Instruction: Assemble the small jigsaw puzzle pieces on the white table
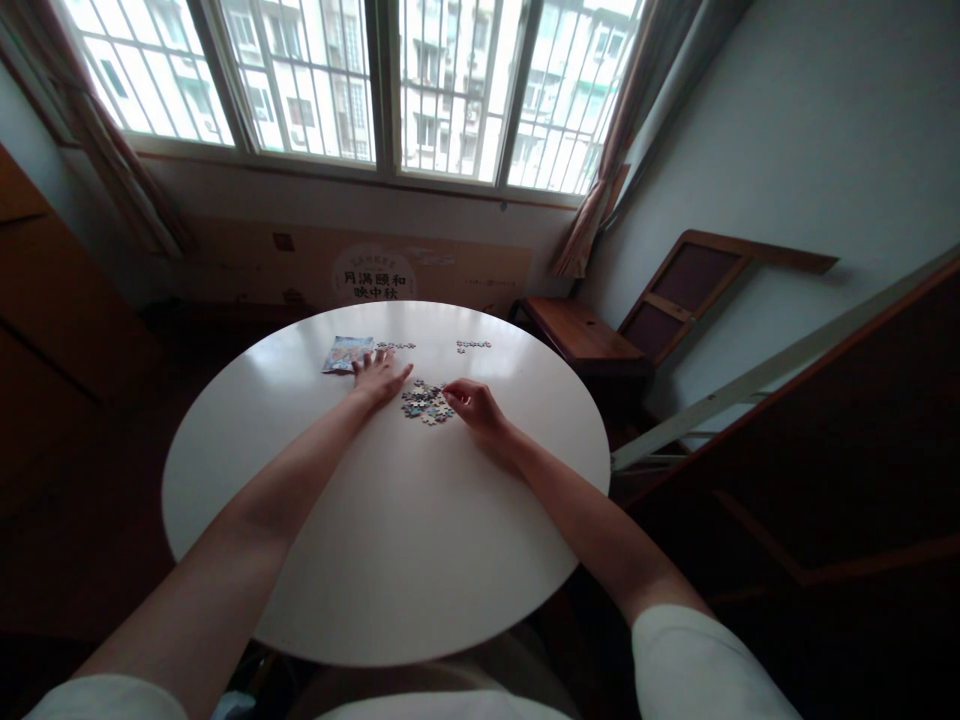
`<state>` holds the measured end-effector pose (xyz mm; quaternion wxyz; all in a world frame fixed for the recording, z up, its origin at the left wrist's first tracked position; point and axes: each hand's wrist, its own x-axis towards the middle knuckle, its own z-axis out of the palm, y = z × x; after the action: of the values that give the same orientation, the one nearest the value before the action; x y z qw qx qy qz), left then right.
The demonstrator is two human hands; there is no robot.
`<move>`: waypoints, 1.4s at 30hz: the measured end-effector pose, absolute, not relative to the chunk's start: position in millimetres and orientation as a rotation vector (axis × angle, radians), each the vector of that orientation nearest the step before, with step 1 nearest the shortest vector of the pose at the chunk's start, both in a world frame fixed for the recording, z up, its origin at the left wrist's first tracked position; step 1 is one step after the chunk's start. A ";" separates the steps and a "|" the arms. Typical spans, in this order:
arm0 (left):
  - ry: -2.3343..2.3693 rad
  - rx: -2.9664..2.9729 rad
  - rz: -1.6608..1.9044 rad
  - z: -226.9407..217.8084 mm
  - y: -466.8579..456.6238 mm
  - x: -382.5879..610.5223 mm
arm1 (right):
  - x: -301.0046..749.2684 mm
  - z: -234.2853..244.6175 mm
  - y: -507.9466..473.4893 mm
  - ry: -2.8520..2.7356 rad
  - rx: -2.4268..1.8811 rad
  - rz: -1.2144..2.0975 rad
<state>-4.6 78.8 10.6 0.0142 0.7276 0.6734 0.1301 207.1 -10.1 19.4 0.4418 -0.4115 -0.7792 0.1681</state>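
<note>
A loose pile of jigsaw puzzle pieces (425,405) lies mid-table. My right hand (474,403) is at the pile's right edge, thumb and fingers pinched together on what looks like a puzzle piece, mostly hidden by the fingertips. To the left, my left hand (379,376) is palm down with its fingers spread, holding nothing. Its fingertips reach the right edge of a printed picture sheet (341,353). Just beyond them is a row of puzzle pieces (401,346), partly hidden by the fingers. Another short group of pieces (474,345) sits farther right.
Everything rests on a white round table (375,560). Behind it, a large printed cardboard panel (450,262) leans below barred windows (450,90). A wooden chair (581,328) stands at the back right, and a dark slanted panel with a pale frame (795,440) is at the right.
</note>
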 end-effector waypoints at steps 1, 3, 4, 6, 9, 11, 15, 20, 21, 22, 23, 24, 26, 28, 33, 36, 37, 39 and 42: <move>2.096 2.273 0.450 10.5 77.2 -4.5 | 207.7 20.2 -10.2 -1.932 -1.025 0.412; 2.090 2.314 0.572 12.1 71.8 -4.7 | 209.3 21.9 -9.7 -1.923 -1.037 0.399; 2.073 2.353 0.645 13.6 68.4 -5.1 | 210.3 22.7 -9.1 -1.918 -1.049 0.399; 1.992 2.461 0.781 18.1 60.9 -6.8 | 212.8 24.1 -7.4 -1.901 -1.093 0.420; 1.782 2.555 0.872 25.6 50.6 -10.1 | 217.7 26.0 -4.1 -1.883 -1.199 0.456; 1.633 2.536 0.834 29.2 44.3 -11.1 | 221.8 27.6 -2.0 -1.878 -1.275 0.427; 1.637 2.491 0.744 31.0 28.9 -7.8 | 231.1 31.3 0.8 -1.916 -1.408 0.411; 1.499 2.584 0.717 28.2 9.8 -5.0 | 240.5 33.3 2.1 -2.045 -1.412 0.568; 1.448 2.579 0.713 27.3 7.4 -6.3 | 241.6 33.2 1.9 -2.067 -1.399 0.596; 1.400 2.570 0.708 26.4 5.6 -8.1 | 242.4 33.1 1.6 -2.086 -1.387 0.622; 1.359 2.569 0.703 25.6 4.2 -10.4 | 243.1 32.9 1.1 -2.102 -1.379 0.646; 1.329 2.577 0.695 24.8 3.1 -13.0 | 243.5 32.6 0.5 -2.118 -1.371 0.669; 1.305 2.601 0.675 23.7 1.5 -17.9 | 244.2 32.0 -0.5 -2.149 -1.357 0.707; 1.287 2.624 0.635 23.4 0.1 -21.8 | 244.6 31.3 -1.0 -2.178 -1.340 0.717; 1.255 2.632 0.579 25.5 -3.6 -24.8 | 245.1 29.6 0.4 -2.234 -1.324 0.718; 1.277 2.619 0.559 26.8 -4.7 -23.8 | 245.3 30.5 0.8 -2.225 -1.327 0.709; 1.294 2.617 0.547 26.9 -4.9 -23.4 | 245.3 31.2 0.6 -2.215 -1.326 0.706; 1.326 2.614 0.527 26.7 -5.1 -22.7 | 245.6 33.1 -0.5 -2.192 -1.326 0.719; 1.351 2.607 0.524 26.5 -5.7 -21.8 | 246.2 35.6 -2.2 -2.159 -1.328 0.774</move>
<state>-21.8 -5.7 26.5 0.0796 0.8713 0.4515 0.1752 246.2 -2.2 35.6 0.2432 -0.4862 -0.7901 0.2833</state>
